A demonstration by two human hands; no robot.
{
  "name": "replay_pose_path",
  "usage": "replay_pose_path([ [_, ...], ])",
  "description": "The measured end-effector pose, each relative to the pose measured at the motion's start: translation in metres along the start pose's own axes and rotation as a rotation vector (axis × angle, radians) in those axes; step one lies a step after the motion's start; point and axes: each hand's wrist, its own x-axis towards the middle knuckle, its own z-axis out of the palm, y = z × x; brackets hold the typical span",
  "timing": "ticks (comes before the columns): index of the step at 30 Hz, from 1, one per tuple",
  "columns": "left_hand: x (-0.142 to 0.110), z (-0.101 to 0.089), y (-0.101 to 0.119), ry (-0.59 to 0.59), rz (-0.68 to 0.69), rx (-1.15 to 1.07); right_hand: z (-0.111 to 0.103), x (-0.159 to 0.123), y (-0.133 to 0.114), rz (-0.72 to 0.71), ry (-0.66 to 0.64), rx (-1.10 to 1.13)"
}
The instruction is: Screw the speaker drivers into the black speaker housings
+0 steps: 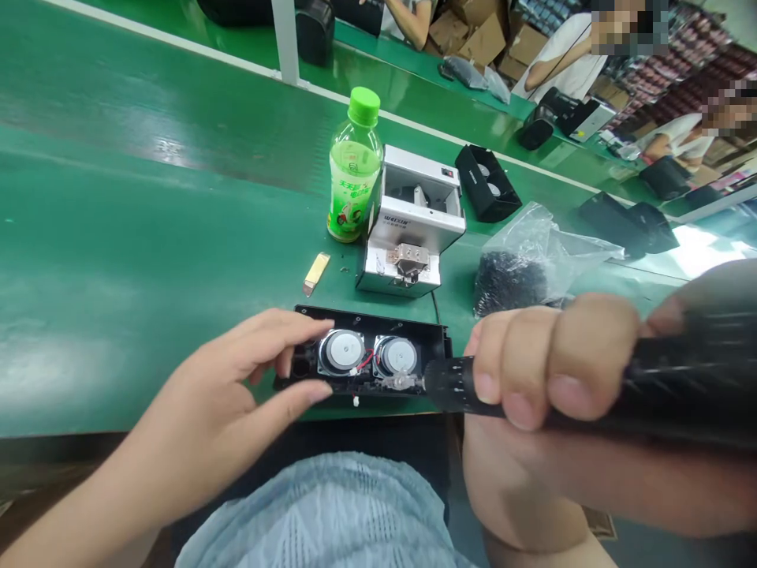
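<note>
A black speaker housing [434,335] lies on the bench near its front edge, open side up. Two round speaker drivers sit in it, a left driver [343,351] and a right driver [396,357], with thin red wires and small white plugs between and below them. My left hand [254,367] grips the housing's left end, thumb at the near side and fingers at the far side. In my right hand [550,371] is a black electric screwdriver [453,384], fingers wrapped round its body. Its clear tip [404,381] points left over the housing's near edge, by the right driver; exact contact cannot be made out.
Beyond the housing stand a white screw feeder machine [414,213] and a green-capped bottle [355,170]. A yellowish strip [316,274] lies on the green bench [147,260]. To the right are a plastic bag of black screws [512,276] and another black housing [488,183]. Other people sit across.
</note>
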Motion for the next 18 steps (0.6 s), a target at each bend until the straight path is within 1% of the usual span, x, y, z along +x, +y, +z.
replay_pose_path([
  [2,0.005,-0.001,-0.007,0.028,0.125,0.26,0.003,0.0,0.007,-0.009,0.065,0.089],
  [3,0.008,0.001,-0.009,0.02,0.183,0.367,0.004,-0.001,0.012,-0.007,0.065,0.117],
  [5,0.015,0.008,-0.01,-0.032,0.262,0.536,0.003,-0.003,0.022,0.006,0.006,0.125],
  [7,0.022,0.015,-0.01,-0.107,0.287,0.639,0.0,-0.005,0.032,0.013,-0.048,0.133],
  [9,0.029,0.02,-0.01,-0.164,0.284,0.69,-0.004,-0.009,0.04,0.018,-0.078,0.147],
  [12,0.038,0.022,-0.013,-0.208,0.296,0.711,-0.006,-0.014,0.047,-0.007,-0.079,0.143],
  [15,0.042,0.021,-0.016,-0.223,0.312,0.693,-0.003,-0.015,0.046,-0.011,-0.063,0.071],
  [18,0.043,0.02,-0.017,-0.226,0.327,0.675,0.003,-0.013,0.042,0.033,-0.062,0.033],
])
